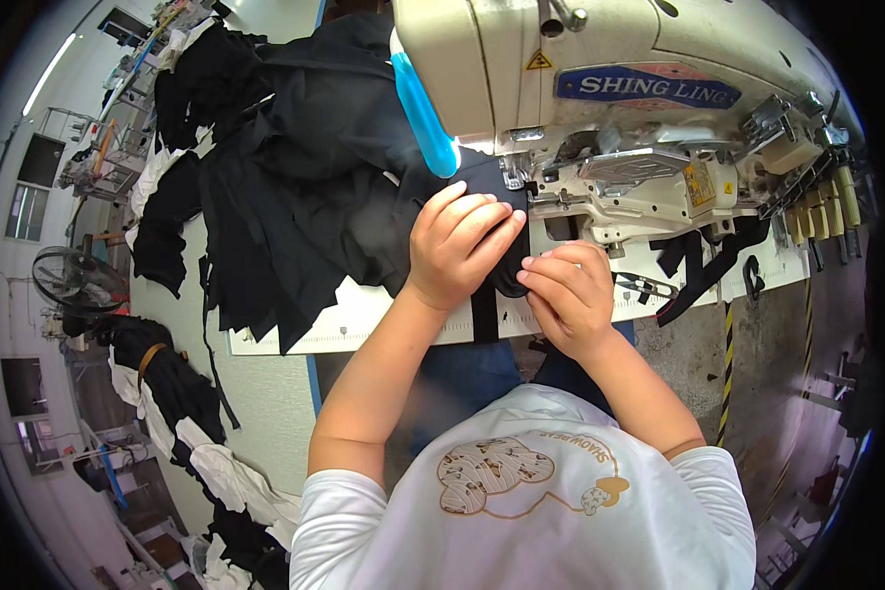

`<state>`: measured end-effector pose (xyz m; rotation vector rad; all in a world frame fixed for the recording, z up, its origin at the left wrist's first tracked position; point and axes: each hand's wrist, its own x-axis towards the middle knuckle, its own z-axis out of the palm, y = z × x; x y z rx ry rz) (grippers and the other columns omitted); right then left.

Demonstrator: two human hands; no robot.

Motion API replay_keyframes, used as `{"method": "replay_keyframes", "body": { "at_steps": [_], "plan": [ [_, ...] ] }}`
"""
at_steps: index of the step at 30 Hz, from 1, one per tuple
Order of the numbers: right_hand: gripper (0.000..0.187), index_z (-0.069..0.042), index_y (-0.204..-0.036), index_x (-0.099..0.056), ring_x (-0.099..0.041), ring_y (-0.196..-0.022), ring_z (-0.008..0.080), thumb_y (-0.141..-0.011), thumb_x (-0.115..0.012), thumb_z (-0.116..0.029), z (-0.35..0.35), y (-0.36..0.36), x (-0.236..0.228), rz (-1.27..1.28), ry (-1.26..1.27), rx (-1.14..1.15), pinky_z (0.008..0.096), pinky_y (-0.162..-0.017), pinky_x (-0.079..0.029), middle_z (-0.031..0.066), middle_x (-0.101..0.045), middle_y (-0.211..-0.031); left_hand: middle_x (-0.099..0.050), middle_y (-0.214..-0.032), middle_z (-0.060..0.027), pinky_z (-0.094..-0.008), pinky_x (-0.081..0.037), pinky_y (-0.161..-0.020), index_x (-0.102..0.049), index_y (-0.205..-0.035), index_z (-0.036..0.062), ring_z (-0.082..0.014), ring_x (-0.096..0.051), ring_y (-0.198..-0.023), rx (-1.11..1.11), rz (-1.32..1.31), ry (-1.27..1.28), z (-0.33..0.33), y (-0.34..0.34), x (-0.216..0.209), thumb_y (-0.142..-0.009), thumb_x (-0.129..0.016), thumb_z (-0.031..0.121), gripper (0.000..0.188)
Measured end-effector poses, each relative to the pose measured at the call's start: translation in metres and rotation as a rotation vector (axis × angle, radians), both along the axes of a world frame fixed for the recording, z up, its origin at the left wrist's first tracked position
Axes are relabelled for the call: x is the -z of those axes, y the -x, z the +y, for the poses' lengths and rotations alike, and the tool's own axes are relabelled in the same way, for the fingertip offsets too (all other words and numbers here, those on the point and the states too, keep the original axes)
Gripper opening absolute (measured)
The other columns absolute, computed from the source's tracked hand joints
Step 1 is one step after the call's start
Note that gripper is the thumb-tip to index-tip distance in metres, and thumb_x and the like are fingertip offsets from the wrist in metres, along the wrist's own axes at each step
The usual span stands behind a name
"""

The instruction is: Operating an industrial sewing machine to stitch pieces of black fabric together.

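Black fabric (pixel 315 187) lies spread over the sewing table, and its right edge runs under the presser foot (pixel 514 175) of a cream industrial sewing machine (pixel 619 39). Just in front of the foot, my left hand (pixel 462 241) presses on the fabric with curled fingers. To its right, my right hand (pixel 570 295) pinches the folded fabric edge between thumb and fingertips. A narrow black strip (pixel 485 315) hangs over the table's front edge between my wrists. Whatever lies beneath my left palm is hidden.
Thread snips (pixel 647 285) lie right of my right hand, beside black strips (pixel 698 275). A blue guard (pixel 425 118) is fixed at the machine's left end. Thread cones (pixel 826 211) hang at far right. Black and white garments (pixel 211 462) are piled at left, near a fan (pixel 74 280).
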<state>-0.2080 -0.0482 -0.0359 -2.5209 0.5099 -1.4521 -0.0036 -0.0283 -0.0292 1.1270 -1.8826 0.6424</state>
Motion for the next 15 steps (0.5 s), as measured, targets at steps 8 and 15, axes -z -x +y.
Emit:
{"method": "replay_keyframes", "body": {
  "at_steps": [8, 15],
  "plan": [
    [0.030, -0.006, -0.101, -0.075, -0.065, -0.096, 0.0268, -0.071, -0.079, -0.006, -0.006, -0.003, -0.001, -0.012, 0.015, 0.012, 0.0446, -0.086, -0.052, 0.0050, -0.073, -0.111, -0.071, -0.110, 0.0027, -0.0429, -0.052, -0.103, -0.080, -0.108, 0.0173, -0.0174, -0.067, -0.105, -0.031, -0.018, -0.023, 0.000, -0.003, -0.001, -0.084, -0.070, 0.016, 0.027],
    [0.030, -0.007, -0.100, -0.075, -0.064, -0.098, 0.0273, -0.071, -0.079, -0.008, -0.015, -0.008, 0.006, -0.021, 0.045, 0.056, 0.0457, -0.087, -0.051, 0.0031, -0.073, -0.112, -0.071, -0.108, 0.0030, -0.0442, -0.051, -0.104, -0.079, -0.104, 0.0173, -0.0172, -0.066, -0.106, -0.007, -0.029, 0.011, -0.002, -0.004, -0.001, -0.083, -0.072, 0.016, 0.022]
  ]
}}
